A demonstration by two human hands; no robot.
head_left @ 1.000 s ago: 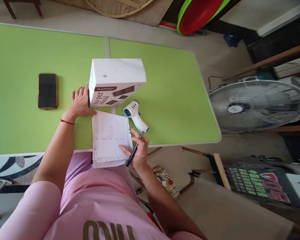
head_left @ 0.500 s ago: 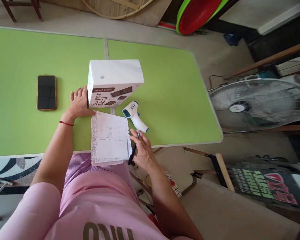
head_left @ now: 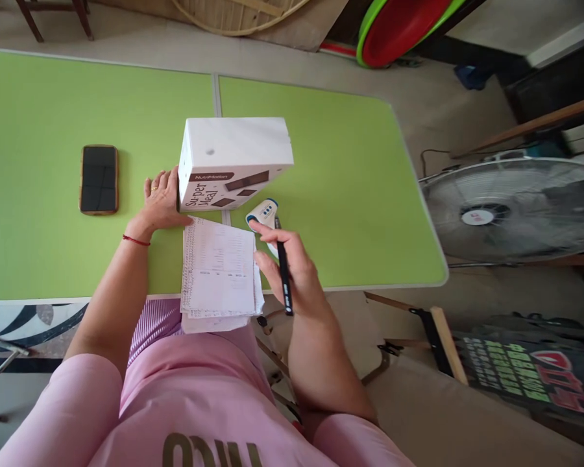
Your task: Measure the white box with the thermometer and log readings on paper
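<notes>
My right hand (head_left: 292, 266) grips a black pen (head_left: 283, 269) and hovers over the right side of the papers. Partly hidden behind its fingers lies a white and blue infrared thermometer (head_left: 264, 211). My left hand (head_left: 161, 201) rests flat on the green table, fingers spread, beside the left face of a white box (head_left: 238, 143) printed "Super Meal". Its thumb lies on the top left corner of a stack of spiral-edged paper sheets (head_left: 221, 266). Those sheets carry printed lines and overhang the table's near edge.
A phone in a brown case (head_left: 99, 179) lies on the green table (head_left: 331, 194) at left. Beyond the right edge stands a fan (head_left: 477, 214). A folding chair (head_left: 448, 344) is near the lower right. Red and green basins (head_left: 394, 32) lean at the back.
My right hand has moved up and right from the sheets' lower right edge and now covers part of the thermometer. The pen has swung more upright. My left hand stays beside the box.
</notes>
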